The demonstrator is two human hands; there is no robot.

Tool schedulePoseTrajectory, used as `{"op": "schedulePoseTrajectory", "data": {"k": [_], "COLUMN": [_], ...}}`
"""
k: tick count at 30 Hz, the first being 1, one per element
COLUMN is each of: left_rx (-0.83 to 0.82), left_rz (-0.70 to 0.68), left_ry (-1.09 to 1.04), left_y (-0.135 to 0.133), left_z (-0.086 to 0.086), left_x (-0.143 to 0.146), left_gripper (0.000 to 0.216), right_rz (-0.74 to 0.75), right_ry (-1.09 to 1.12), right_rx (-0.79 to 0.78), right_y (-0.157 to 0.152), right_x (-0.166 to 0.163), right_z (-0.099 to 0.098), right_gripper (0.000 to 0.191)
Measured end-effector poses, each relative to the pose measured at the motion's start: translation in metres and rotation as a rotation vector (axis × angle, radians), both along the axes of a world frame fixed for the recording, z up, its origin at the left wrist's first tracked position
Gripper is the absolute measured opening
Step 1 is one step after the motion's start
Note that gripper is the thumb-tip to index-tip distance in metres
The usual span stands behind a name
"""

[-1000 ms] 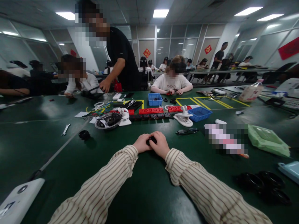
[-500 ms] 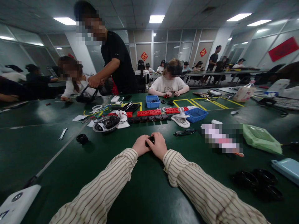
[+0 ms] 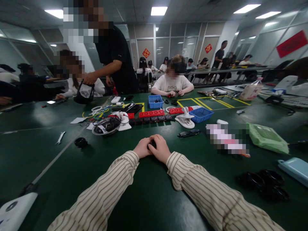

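My left hand point(image 3: 142, 149) and my right hand point(image 3: 160, 149) rest together on the green table point(image 3: 149, 192), both closed around a small black object point(image 3: 151, 145) that shows only between the fingers. What it is I cannot make out. Striped sleeves cover both forearms. Just beyond my hands lie rows of red and black socket blocks point(image 3: 154, 116), a white clamp point(image 3: 184, 120) and black glasses point(image 3: 189, 133).
A bowl of cables point(image 3: 106, 125), a small black cap point(image 3: 81, 142) and a wrench point(image 3: 60, 137) lie left. Blue bins point(image 3: 201, 115), a green bag point(image 3: 267, 138), black rings point(image 3: 262, 184) sit right. A standing person point(image 3: 113, 57) and seated people are across the table.
My hands stay clasped on the black object in the same spot. The standing person across the table has lifted a black headset up from the table.
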State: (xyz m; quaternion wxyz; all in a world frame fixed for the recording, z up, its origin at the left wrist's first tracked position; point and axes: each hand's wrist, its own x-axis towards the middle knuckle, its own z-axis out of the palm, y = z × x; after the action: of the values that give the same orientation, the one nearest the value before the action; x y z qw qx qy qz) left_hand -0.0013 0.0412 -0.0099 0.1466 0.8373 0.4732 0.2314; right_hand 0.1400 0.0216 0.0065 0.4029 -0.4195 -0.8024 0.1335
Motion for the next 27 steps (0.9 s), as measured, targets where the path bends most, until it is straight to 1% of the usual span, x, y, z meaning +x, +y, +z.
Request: {"op": "schedulePoseTrajectory", "data": {"k": [3,5,9,11,13,17,21,24,27], "left_rx": [0.034,0.034,0.029,0.021,0.004,-0.023,-0.035,-0.021,0.006], "left_rz": [0.043,0.079,0.121,0.117,0.102,0.044,0.009,0.002,0.016], "left_ry": [-0.008,-0.021,-0.027,-0.038,-0.053,-0.073,-0.052,-0.024,-0.018], "left_y": [-0.0020,-0.0041,-0.0069,-0.0073,-0.0070,-0.0044,-0.0014,-0.0006,-0.0011], "left_z": [-0.0012,0.0000,0.0038,0.0048,0.0048,0.0032,0.0019,0.0009,-0.0010], "left_x": [0.0035,0.0057,0.0075,0.0072,0.0061,0.0030,0.0004,0.0004,0.0020], "left_gripper": [0.046,0.044,0.028,0.024,0.025,0.029,0.030,0.036,0.042], "right_rz": [-0.076,-0.125,-0.189,-0.180,-0.148,-0.041,0.055,0.068,0.021], "right_ry": [-0.016,-0.026,-0.028,-0.029,-0.028,-0.027,-0.016,0.007,0.027], "right_rx": [-0.004,-0.010,-0.017,-0.015,-0.007,0.019,0.027,0.024,0.023], "right_y": [0.0010,0.0022,0.0033,0.0029,0.0022,0.0013,0.0010,0.0002,-0.0006], "right_x": [-0.0005,-0.0007,-0.0010,-0.0008,-0.0003,0.0005,0.0001,-0.0003,-0.0003], "right_z": [-0.0018,-0.0037,-0.0057,-0.0052,-0.0041,-0.0022,-0.0013,-0.0004,0.0007], "right_gripper": [0.030,0.032,0.027,0.024,0.021,0.014,0.015,0.018,0.023]}}
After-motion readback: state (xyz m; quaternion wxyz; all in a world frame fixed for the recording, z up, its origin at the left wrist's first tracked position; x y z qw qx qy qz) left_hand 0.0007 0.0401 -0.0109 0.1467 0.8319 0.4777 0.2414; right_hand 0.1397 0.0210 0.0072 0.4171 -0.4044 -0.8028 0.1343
